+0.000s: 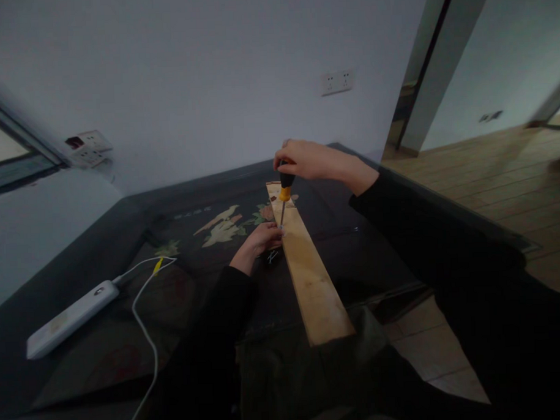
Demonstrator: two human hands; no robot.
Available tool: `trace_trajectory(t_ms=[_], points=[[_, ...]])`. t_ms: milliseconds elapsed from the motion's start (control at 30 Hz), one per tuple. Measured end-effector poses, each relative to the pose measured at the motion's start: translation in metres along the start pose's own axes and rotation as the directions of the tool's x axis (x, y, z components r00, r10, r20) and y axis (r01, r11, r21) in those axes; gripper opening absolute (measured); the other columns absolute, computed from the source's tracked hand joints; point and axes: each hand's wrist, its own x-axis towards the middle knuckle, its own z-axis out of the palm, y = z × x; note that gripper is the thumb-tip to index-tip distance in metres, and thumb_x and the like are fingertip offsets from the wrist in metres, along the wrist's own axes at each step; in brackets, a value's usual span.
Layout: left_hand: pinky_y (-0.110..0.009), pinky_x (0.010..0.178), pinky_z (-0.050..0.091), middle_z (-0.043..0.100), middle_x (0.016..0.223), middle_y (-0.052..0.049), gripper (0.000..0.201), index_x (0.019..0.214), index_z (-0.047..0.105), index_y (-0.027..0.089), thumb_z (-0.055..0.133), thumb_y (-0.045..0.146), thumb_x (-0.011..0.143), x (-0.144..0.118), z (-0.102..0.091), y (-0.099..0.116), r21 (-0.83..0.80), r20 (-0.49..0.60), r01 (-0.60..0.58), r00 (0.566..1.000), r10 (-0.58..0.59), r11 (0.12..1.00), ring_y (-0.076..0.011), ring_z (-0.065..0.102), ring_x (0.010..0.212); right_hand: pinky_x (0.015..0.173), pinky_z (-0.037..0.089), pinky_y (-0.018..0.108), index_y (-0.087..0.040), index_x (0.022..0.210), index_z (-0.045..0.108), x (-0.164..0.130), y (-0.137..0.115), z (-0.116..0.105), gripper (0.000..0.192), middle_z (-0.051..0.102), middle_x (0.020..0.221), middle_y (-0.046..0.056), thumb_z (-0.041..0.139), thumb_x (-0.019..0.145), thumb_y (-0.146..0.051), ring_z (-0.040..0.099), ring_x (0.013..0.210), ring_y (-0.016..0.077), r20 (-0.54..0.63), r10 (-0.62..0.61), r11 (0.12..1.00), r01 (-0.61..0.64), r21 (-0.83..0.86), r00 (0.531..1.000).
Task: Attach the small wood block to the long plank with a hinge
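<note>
Orange-black screwdriver [285, 194], pale wood plank [310, 276], white power bank [72, 318].

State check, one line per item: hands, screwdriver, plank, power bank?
Right hand: gripping screwdriver handle from above.
Screwdriver: upright, tip on plank.
Left hand: at plank's edge by the tip.
Plank: flat on table, near end overhanging.
Power bank: cable plugged in.

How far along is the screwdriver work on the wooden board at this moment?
Done: the wooden board lies on the dark table, one end past its edge. In hand: the right hand grips the screwdriver upright, tip at the board's left edge, where the left hand steadies it. Any screw is too small to make out, so how deep it sits cannot be judged. No other fasteners show on the board.
</note>
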Motion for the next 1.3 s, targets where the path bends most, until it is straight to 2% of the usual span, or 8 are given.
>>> trace_trajectory(t_ms=[133,400,533,733,833,1100,1200,1300], points=[[-0.025,0.068,0.060,0.075,0.083,-0.009,0.022,0.091,0.067,0.010,0.068,-0.001,0.072,-0.005,0.002,0.002,-0.006,0.017,0.013,1.000,-0.013,1.000,-0.0143,0.070,0.066,0.077,0.037,0.033,-0.017,0.117,0.070,0.001,-0.008,0.007,0.036,0.067,0.113,0.014,0.047,0.097,-0.035,0.059,0.097,0.0229,-0.007,0.003,0.999,-0.004,-0.037,1.000],[-0.023,0.061,0.058,0.073,0.080,-0.007,0.019,0.090,0.065,0.011,0.063,-0.002,0.076,-0.002,0.003,0.001,0.015,-0.031,0.027,0.999,-0.027,1.000,-0.0128,0.069,0.060,0.080,0.038,0.034,-0.012,0.113,0.071,0.014,-0.002,0.026,0.050,0.070,0.103,0.017,0.046,0.097,-0.052,0.061,0.096,0.0263,-0.179,0.215,0.965,-0.237,-0.112,0.960],[-0.024,0.065,0.059,0.074,0.087,-0.010,0.019,0.090,0.066,0.010,0.065,-0.002,0.076,0.000,0.001,0.000,0.014,-0.001,-0.003,1.000,0.003,1.000,-0.0142,0.071,0.067,0.076,0.038,0.033,-0.017,0.113,0.072,0.010,0.008,0.019,0.048,0.069,0.105,0.013,0.054,0.091,-0.055,0.060,0.093,0.0237,-0.139,0.169,0.985,-0.169,0.012,0.976],[-0.024,0.064,0.060,0.074,0.085,-0.009,0.018,0.090,0.066,0.009,0.063,-0.003,0.076,-0.003,0.002,0.002,0.007,-0.002,0.008,1.000,-0.008,1.000,-0.0134,0.071,0.065,0.076,0.039,0.032,-0.015,0.115,0.072,0.005,0.014,0.002,0.036,0.070,0.102,0.010,0.058,0.089,-0.036,0.059,0.088,0.0188,-0.062,0.013,0.991,-0.005,0.133,0.998],[-0.022,0.063,0.059,0.073,0.079,-0.007,0.018,0.089,0.065,0.009,0.065,-0.002,0.075,-0.003,0.002,0.003,0.001,-0.008,0.022,1.000,-0.022,1.000,-0.0126,0.070,0.062,0.075,0.039,0.033,-0.014,0.111,0.073,0.006,0.010,0.004,0.032,0.070,0.096,0.011,0.055,0.091,-0.032,0.060,0.086,0.0195,-0.063,0.033,0.995,-0.027,0.096,0.997],[-0.023,0.064,0.059,0.074,0.077,-0.008,0.020,0.090,0.067,0.011,0.067,-0.001,0.074,-0.003,0.003,0.002,0.004,-0.005,0.020,1.000,-0.020,1.000,-0.0140,0.070,0.063,0.077,0.038,0.035,-0.012,0.107,0.073,0.012,0.002,0.018,0.039,0.069,0.095,0.016,0.050,0.097,-0.042,0.060,0.094,0.0263,-0.194,0.180,0.977,-0.198,-0.076,0.964],[-0.025,0.069,0.060,0.074,0.080,-0.008,0.019,0.090,0.067,0.012,0.067,0.000,0.075,-0.002,0.002,0.001,0.010,-0.014,0.018,1.000,-0.018,1.000,-0.0140,0.070,0.065,0.076,0.038,0.034,-0.013,0.107,0.073,0.012,0.005,0.016,0.041,0.069,0.094,0.014,0.051,0.096,-0.046,0.060,0.092,0.0250,-0.165,0.192,0.979,-0.202,-0.041,0.967],[-0.024,0.068,0.059,0.075,0.086,-0.009,0.019,0.090,0.067,0.012,0.067,0.000,0.075,-0.001,0.001,0.000,0.021,-0.015,0.005,1.000,-0.005,1.000,-0.0138,0.070,0.067,0.074,0.038,0.033,-0.016,0.109,0.073,0.009,0.009,0.012,0.037,0.069,0.098,0.012,0.056,0.093,-0.045,0.060,0.090,0.0227,-0.095,0.134,0.991,-0.133,0.015,0.986]])
